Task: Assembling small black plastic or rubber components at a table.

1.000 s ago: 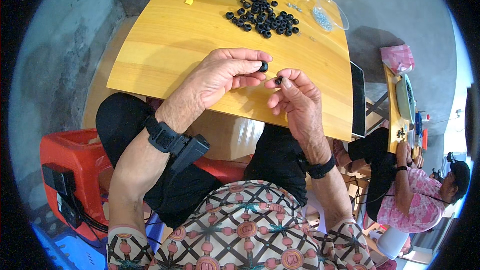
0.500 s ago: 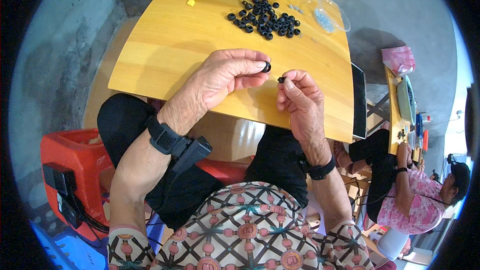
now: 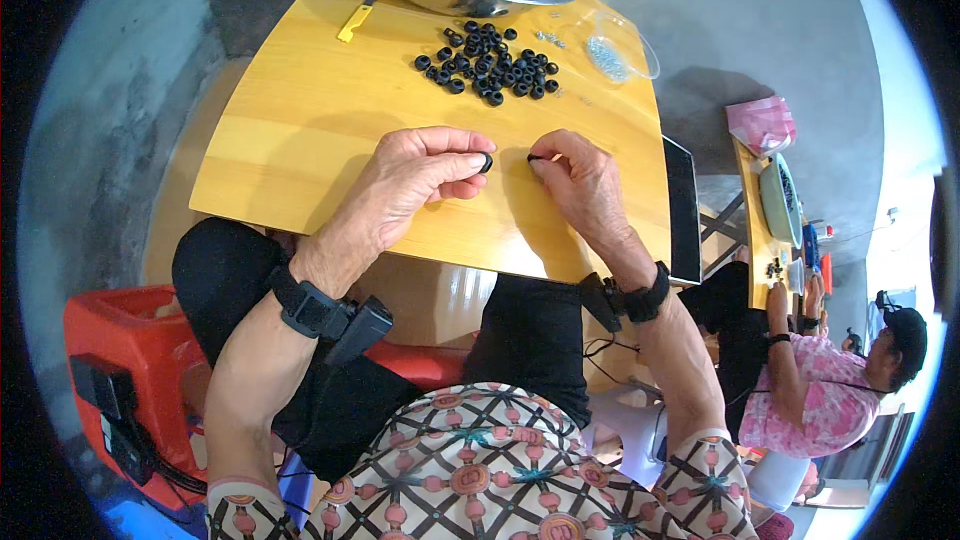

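Note:
Between thumb and fingers, my left hand pinches a small black ring-shaped part above the near half of the table. To its right, my right hand is closed on a smaller black piece, mostly covered by the fingertips. The two hands are apart, with bare wood between them. Beyond them lies a loose heap of round black parts with holes. Behind the heap stands a metal bowl full of similar black parts.
A yellow-handled cutter knife lies at the far left. At the far right is a clear container with small silvery pieces. A person in a pink top sits at another table on the right, with a pale green basin.
My hands have moved apart, and the right has turned so its back shows more. The view has shifted, bringing more of the metal bowl into sight.

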The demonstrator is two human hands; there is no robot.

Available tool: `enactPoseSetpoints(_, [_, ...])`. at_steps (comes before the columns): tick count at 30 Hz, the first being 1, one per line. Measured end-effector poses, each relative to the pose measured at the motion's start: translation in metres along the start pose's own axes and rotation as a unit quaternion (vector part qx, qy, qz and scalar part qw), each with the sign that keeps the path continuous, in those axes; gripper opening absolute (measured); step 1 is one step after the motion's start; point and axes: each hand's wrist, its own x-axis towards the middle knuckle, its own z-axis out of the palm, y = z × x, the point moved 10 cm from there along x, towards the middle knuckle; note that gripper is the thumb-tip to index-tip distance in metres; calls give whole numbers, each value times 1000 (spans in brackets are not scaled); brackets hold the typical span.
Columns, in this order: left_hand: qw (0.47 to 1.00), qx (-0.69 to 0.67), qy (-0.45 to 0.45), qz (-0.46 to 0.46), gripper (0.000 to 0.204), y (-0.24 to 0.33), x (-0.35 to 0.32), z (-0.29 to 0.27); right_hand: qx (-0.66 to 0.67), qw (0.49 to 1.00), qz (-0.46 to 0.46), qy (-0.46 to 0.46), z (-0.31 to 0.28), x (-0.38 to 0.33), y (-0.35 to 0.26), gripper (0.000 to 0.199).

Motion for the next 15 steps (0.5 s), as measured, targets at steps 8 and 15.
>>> enactPoseSetpoints(8, [1000,26,-8,-6,22,-1,0,2,12,997,75,-4,-3,-1,28,16])
enactPoseSetpoints(15, [999,37,-8,-1,22,0,-1,1,26,993,101,-54,-3,-2,34,23])
